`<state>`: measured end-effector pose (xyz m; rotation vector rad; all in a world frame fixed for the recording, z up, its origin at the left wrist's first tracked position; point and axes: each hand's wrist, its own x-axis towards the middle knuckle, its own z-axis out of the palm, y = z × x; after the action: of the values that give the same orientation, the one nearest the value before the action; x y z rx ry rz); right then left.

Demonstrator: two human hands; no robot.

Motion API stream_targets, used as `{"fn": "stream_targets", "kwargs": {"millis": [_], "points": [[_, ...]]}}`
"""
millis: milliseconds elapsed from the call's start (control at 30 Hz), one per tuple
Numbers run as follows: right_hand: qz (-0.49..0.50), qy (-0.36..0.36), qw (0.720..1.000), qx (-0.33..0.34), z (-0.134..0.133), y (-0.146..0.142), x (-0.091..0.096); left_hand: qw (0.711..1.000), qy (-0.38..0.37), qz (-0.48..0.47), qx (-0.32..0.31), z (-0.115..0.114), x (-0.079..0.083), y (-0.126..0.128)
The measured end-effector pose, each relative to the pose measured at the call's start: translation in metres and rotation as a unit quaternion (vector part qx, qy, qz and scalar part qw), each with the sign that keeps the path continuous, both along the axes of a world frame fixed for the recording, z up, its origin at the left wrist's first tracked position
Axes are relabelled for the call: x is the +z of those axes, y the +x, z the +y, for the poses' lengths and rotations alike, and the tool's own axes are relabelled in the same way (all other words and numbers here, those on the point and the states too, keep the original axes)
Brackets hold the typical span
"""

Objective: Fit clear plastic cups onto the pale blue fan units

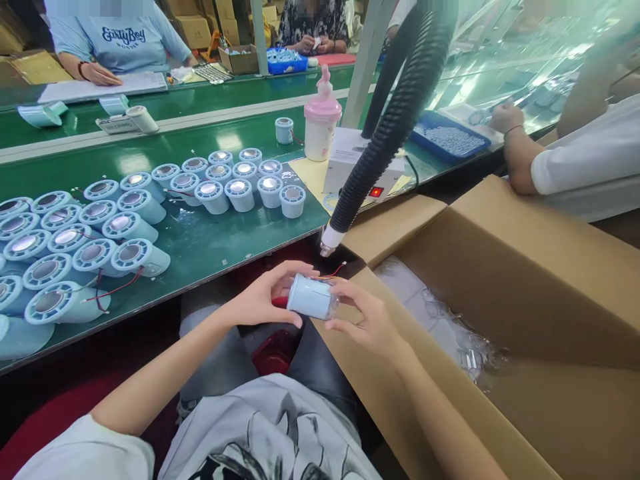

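Between my two hands, over my lap, is a light blue plastic cup-shaped housing (311, 297) lying on its side. My left hand (270, 293) grips its left end between thumb and fingers. My right hand (367, 317) has its fingers closed about the right end, where a clear plastic piece (333, 305) shows. Thin red and dark wires with a small white connector (343, 265) stick up behind the housing. Just above hangs the metal-tipped nozzle (327, 249) of a black corrugated hose (380, 133).
Many similar blue housings (243, 195) stand on the green bench (215, 247) at left. A white box with a red switch (363, 163) and a pink-lidded bottle (323, 120) stand behind the nozzle. An open carton (540, 267) with clear plastic parts (470, 357) is at right. Co-workers sit around.
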<state>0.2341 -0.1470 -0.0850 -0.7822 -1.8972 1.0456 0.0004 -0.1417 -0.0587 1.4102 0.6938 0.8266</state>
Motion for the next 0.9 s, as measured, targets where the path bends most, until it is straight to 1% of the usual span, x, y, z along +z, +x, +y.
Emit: {"fn": "stream_targets", "kwargs": {"millis": [33,100,167,200,267,333,433,533,633,733,900], "points": [[-0.036,0.038,0.999,0.006,-0.004,0.003,0.007,1.0,0.011,0.015,0.001,-0.008,0.002,0.0],[-0.067,0.078,0.995,0.018,-0.01,0.007,0.019,0.999,0.028,0.045,0.001,-0.021,0.006,0.0],[-0.069,0.064,0.995,0.032,-0.015,0.009,0.027,0.998,0.036,0.056,0.003,-0.029,0.011,0.0],[-0.064,0.037,0.997,0.038,-0.017,0.009,0.03,0.998,0.041,0.055,0.005,-0.032,0.012,0.0],[-0.05,-0.044,0.996,0.053,-0.021,0.009,0.034,0.997,0.05,0.058,0.008,-0.037,0.015,-0.001],[-0.035,-0.125,0.99,0.063,-0.024,0.009,0.038,0.996,0.065,0.063,0.012,-0.04,0.017,-0.002],[-0.009,-0.224,0.972,0.068,-0.026,0.006,0.044,0.993,0.089,0.072,0.012,-0.043,0.02,-0.003],[0.033,-0.309,0.948,0.069,-0.028,0.002,0.048,0.991,0.109,0.077,0.007,-0.045,0.022,-0.005],[0.068,-0.373,0.923,0.065,-0.029,-0.003,0.051,0.989,0.128,0.08,0.008,-0.046,0.023,-0.006],[0.084,-0.41,0.906,0.062,-0.03,-0.008,0.053,0.986,0.144,0.084,0.011,-0.047,0.023,-0.008],[0.066,-0.463,0.88,0.08,-0.029,-0.012,0.053,0.982,0.166,0.089,0.009,-0.048,0.023,-0.009]]}}
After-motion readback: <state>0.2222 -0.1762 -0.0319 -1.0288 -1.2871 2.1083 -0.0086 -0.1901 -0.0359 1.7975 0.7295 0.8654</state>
